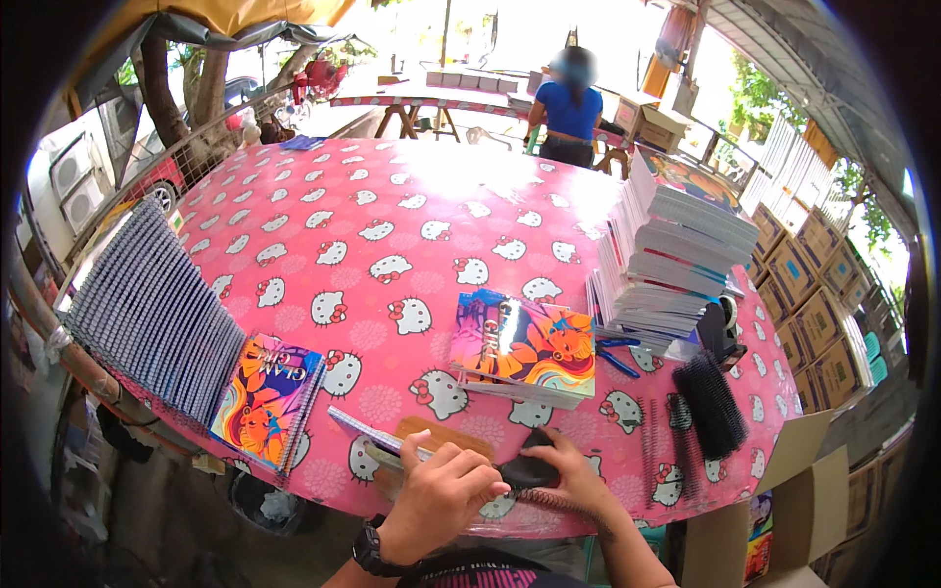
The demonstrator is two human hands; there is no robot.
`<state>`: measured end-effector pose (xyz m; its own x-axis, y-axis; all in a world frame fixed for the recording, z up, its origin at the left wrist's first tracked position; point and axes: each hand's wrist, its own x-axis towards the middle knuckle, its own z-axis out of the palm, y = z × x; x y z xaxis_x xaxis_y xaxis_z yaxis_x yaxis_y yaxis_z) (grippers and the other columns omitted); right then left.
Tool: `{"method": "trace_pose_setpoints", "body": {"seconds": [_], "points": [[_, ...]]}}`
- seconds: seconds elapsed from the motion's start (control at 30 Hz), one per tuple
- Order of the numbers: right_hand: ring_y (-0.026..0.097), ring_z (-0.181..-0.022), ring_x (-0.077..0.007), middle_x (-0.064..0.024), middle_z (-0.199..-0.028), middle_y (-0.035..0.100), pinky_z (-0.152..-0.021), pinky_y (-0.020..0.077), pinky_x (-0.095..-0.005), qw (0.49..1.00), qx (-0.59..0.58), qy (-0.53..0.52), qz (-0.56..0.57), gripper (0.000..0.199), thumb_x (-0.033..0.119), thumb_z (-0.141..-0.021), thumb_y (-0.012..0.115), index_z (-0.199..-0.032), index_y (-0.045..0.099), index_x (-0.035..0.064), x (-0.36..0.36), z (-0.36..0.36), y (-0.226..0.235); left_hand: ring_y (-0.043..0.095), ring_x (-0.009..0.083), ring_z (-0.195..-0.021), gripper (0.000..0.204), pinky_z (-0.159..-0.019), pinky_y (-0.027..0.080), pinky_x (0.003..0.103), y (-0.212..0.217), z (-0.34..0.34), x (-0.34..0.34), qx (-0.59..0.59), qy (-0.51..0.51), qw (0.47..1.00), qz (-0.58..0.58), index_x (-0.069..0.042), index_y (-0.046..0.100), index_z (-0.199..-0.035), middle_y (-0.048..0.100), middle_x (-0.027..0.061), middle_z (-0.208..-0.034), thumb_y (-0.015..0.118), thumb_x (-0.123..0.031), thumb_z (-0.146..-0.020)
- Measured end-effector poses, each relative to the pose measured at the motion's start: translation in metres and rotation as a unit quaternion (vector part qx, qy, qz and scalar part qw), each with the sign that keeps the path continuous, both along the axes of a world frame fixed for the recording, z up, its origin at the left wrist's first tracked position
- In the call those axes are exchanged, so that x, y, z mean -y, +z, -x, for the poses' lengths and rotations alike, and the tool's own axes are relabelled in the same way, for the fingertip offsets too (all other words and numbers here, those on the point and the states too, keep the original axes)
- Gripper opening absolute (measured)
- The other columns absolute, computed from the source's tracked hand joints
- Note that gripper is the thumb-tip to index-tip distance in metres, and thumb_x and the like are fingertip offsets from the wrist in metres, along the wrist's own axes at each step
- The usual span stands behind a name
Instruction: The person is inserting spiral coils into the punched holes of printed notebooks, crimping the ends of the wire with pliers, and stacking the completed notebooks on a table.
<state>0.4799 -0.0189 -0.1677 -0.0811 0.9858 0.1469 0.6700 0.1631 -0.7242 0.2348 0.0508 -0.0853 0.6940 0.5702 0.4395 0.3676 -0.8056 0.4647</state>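
Near the table's front edge, my left hand (446,490) is closed around a thin notebook (355,422) tilted on edge. Its fingertips meet one end of a dark spiral binding coil (551,501), which runs right beneath my right hand. My right hand (571,477) curls over a black rounded object (529,470) whose kind I cannot make out. Behind my left hand lies a brown wooden board (446,437), partly covered. Just beyond is a short stack of colourful printed covers and pages (524,345). A spiral-bound notebook (267,402) lies to the left.
A long row of coil-bound notebooks (147,304) lines the left edge. At right stand tall stacks of unbound books (676,255), blue-handled pliers (619,360) and a bundle of black coils (711,404). An open carton (814,490) is at lower right. A person (569,113) stands beyond the pink table (382,211).
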Motion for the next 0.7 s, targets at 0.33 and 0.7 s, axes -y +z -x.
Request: {"method": "trace_pose_setpoints", "body": {"seconds": [0.33, 0.7], "points": [[0.045, -0.124, -0.0287, -0.0103, -0.123, 0.058, -0.103, 0.033, -0.0392, 0.856, -0.496, 0.122, 0.082, 0.053, 0.04, -0.075, 0.072, -0.112, 0.064, 0.0026, -0.019, 0.016, 0.036, 0.058, 0.0134, -0.087, 0.037, -0.104, 0.014, 0.052, 0.009, 0.005, -0.004, 0.061, 0.037, 0.997, 0.001, -0.02, 0.063, -0.105, 0.061, -0.0058, -0.083, 0.075, -0.031, -0.072], [0.05, -0.117, -0.0273, -0.0108, -0.107, 0.065, -0.099, 0.0361, -0.0412, 0.946, -0.273, 0.17, 0.037, 0.037, 0.035, -0.082, 0.067, -0.105, 0.068, 0.0065, -0.026, 0.025, 0.067, 0.058, 0.0141, -0.08, 0.06, -0.107, 0.011, 0.055, -0.01, 0.017, -0.011, 0.072, 0.073, 0.994, 0.04, -0.017, 0.057, -0.115, 0.06, -0.0062, -0.078, 0.082, -0.024, -0.062]]}}
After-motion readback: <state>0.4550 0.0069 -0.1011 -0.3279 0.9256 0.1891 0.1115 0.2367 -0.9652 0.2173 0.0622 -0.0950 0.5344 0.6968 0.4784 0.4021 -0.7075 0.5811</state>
